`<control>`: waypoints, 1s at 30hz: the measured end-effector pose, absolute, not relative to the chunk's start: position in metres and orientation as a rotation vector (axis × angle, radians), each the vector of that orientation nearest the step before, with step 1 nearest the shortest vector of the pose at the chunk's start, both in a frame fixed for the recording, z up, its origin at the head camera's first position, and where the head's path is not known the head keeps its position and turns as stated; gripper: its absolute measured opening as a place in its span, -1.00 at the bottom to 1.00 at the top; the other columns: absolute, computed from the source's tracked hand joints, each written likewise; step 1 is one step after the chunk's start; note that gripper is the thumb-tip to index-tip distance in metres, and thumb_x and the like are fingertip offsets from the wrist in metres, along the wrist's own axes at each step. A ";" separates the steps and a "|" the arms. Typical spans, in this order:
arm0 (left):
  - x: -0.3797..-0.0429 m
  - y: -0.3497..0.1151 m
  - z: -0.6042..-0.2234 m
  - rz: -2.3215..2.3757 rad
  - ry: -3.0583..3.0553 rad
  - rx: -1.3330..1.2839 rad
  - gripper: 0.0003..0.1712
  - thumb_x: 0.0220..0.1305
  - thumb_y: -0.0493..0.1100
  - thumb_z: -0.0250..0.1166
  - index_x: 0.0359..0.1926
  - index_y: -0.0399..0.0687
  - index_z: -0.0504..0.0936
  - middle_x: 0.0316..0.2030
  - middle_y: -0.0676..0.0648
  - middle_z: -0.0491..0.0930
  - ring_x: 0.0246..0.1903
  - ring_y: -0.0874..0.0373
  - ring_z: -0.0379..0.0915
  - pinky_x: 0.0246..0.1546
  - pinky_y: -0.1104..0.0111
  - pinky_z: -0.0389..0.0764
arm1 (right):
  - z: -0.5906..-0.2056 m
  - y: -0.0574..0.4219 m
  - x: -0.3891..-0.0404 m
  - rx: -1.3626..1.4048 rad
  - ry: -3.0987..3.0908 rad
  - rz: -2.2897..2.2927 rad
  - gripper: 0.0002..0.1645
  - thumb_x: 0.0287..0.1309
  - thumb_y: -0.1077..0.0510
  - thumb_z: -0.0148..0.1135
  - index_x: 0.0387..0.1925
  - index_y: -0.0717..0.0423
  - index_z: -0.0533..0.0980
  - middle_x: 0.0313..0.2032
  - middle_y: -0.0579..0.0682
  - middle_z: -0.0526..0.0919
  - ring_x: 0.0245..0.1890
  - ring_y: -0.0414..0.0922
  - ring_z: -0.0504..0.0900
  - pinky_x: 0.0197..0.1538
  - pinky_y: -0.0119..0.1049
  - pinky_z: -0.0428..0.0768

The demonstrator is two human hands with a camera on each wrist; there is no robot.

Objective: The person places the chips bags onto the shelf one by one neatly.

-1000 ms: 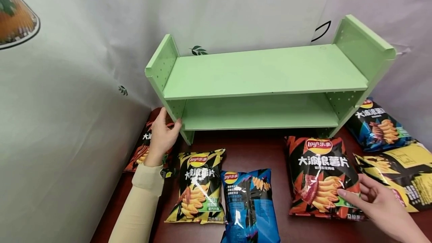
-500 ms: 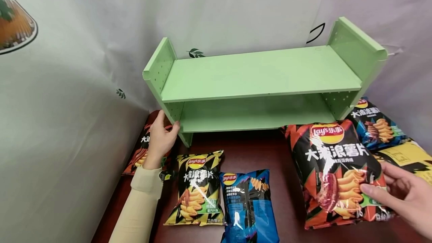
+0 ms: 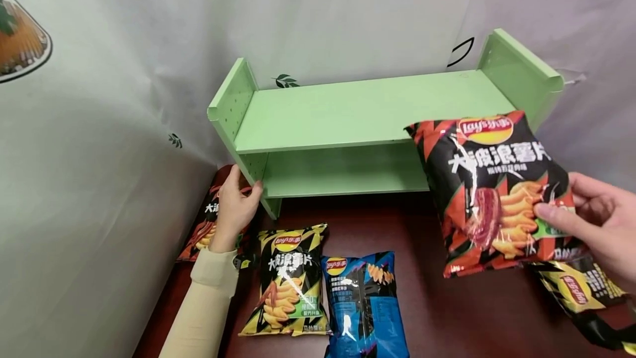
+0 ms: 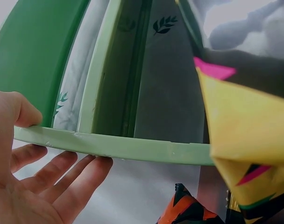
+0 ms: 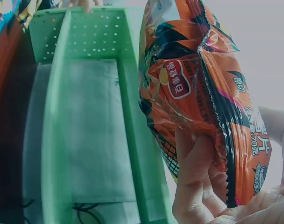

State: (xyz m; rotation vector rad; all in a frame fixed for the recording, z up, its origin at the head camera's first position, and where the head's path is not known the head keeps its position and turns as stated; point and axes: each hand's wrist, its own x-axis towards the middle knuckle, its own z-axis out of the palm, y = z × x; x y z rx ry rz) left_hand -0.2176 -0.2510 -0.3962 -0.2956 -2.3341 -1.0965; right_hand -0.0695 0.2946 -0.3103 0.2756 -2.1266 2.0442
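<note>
My right hand (image 3: pixel 603 220) pinches a red-and-black bag of Lay's potato chips (image 3: pixel 497 192) by its right edge, thumb on the front. The bag is raised, tilted, and overlaps the right end of the light green two-tier shelf (image 3: pixel 348 109) in the head view. From the right wrist, the bag's orange back (image 5: pixel 179 109) shows with fingers pressed into it. My left hand (image 3: pixel 236 206) grips the shelf's left side panel. Close up in the left wrist view, its thumb lies above the panel's edge (image 4: pixel 132 147) and its fingers below.
On the dark red table lie a yellow-and-black chip bag (image 3: pixel 290 286) and a blue one (image 3: pixel 365 297), side by side. Another red bag (image 3: pixel 206 225) lies behind the left hand. Below the right hand is a second yellow bag (image 3: pixel 576 286). Pale cloth walls (image 3: pixel 99 181) stand behind and left.
The right hand has lifted the red chip bag off the table, up in front of the shelf's right end, covering the blue bag there. The left hand keeps its grip on the shelf.
</note>
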 end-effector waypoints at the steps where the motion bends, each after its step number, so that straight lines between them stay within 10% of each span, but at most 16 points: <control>1: -0.218 -0.251 -0.396 -1.094 -2.334 -0.297 -0.48 0.19 -0.17 0.27 0.20 0.00 0.47 0.03 -0.12 0.60 0.02 -0.05 0.54 -0.07 -0.01 0.53 | -0.307 0.294 -0.074 0.297 -2.052 2.107 -0.60 0.17 0.61 -0.03 -0.03 0.28 0.47 -0.39 0.05 0.76 -0.61 -0.03 0.70 -0.72 -0.16 0.50; 14: -0.218 -0.251 -0.396 -1.079 -2.322 -0.287 -0.49 0.20 -0.16 0.27 0.19 0.00 0.47 0.03 -0.12 0.60 0.03 -0.03 0.53 -0.02 -0.03 0.50 | -0.252 0.281 -0.131 0.198 -1.973 1.979 -0.80 0.20 0.36 0.21 -0.13 0.20 0.48 -0.43 -0.12 0.76 -0.58 -0.24 0.69 -0.62 -0.38 0.54; 21: -0.218 -0.249 -0.398 -1.098 -2.328 -0.283 -0.48 0.21 -0.16 0.26 0.21 0.04 0.46 0.06 -0.09 0.59 0.07 0.00 0.50 0.02 0.00 0.48 | -0.226 0.265 -0.154 0.012 -2.311 1.493 -0.77 0.21 0.03 0.26 -0.18 0.02 0.46 -0.70 -0.19 0.39 -0.76 -0.21 0.32 -0.72 -0.31 0.30; 30: -0.219 -0.247 -0.398 -1.086 -2.313 -0.284 -0.47 0.19 -0.17 0.27 0.22 0.05 0.47 0.06 -0.09 0.59 0.08 0.00 0.51 0.02 0.01 0.48 | -0.206 0.251 -0.178 -0.029 -2.380 1.333 -0.76 0.18 -0.09 0.28 -0.21 -0.13 0.45 -0.65 -0.28 0.54 -0.71 -0.26 0.35 -0.58 -0.39 0.29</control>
